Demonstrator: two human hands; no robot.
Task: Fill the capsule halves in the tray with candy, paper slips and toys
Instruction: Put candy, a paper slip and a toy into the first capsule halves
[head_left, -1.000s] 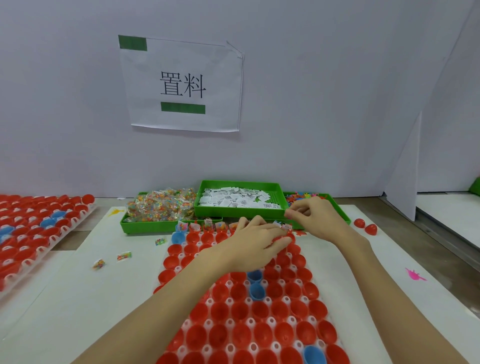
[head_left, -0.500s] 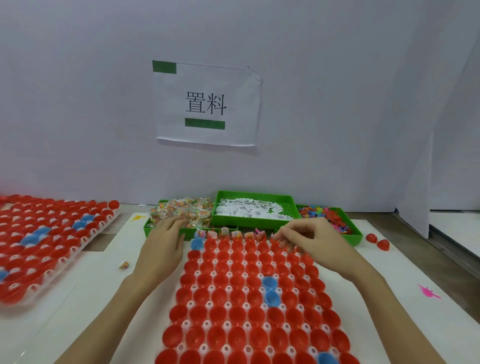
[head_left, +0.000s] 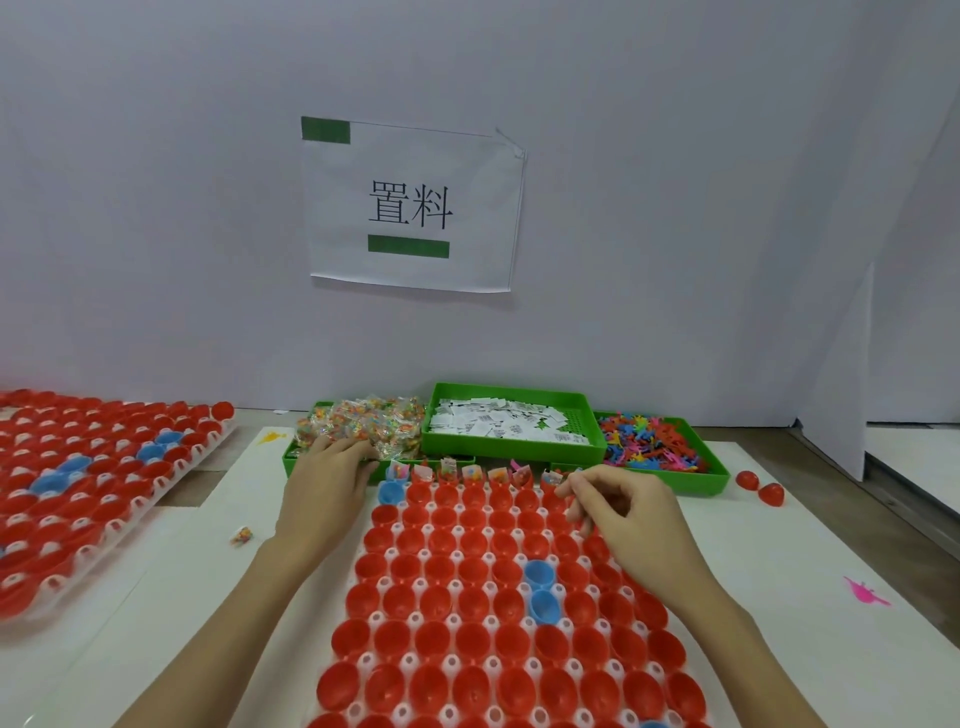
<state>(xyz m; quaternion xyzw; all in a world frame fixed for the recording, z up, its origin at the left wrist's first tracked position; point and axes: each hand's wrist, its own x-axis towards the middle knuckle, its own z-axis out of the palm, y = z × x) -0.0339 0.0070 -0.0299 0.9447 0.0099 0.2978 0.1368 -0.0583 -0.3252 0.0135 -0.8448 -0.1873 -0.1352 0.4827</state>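
A white tray (head_left: 456, 556) of red and a few blue capsule halves lies in front of me. Its far row holds candy packets (head_left: 472, 474). Behind it stand three green bins: candy packets (head_left: 363, 423), paper slips (head_left: 498, 422), small coloured toys (head_left: 649, 439). My left hand (head_left: 324, 483) reaches to the candy bin's front edge, its fingertips among the packets; what they hold is hidden. My right hand (head_left: 623, 512) hovers over the tray's far right capsules, fingers curled, thumb and forefinger pinching something small that I cannot make out.
A second tray of capsule halves (head_left: 78, 493) lies at the left. Two loose red halves (head_left: 759, 487) sit right of the toy bin. A stray candy packet (head_left: 241, 535) and a pink toy (head_left: 865, 594) lie on the white mat. A wall with a paper sign (head_left: 413, 208) stands behind.
My left hand left the tray's far row and moved left and forward to the candy bin. My right hand came back a little over the tray's far right corner. The camera tilted up.
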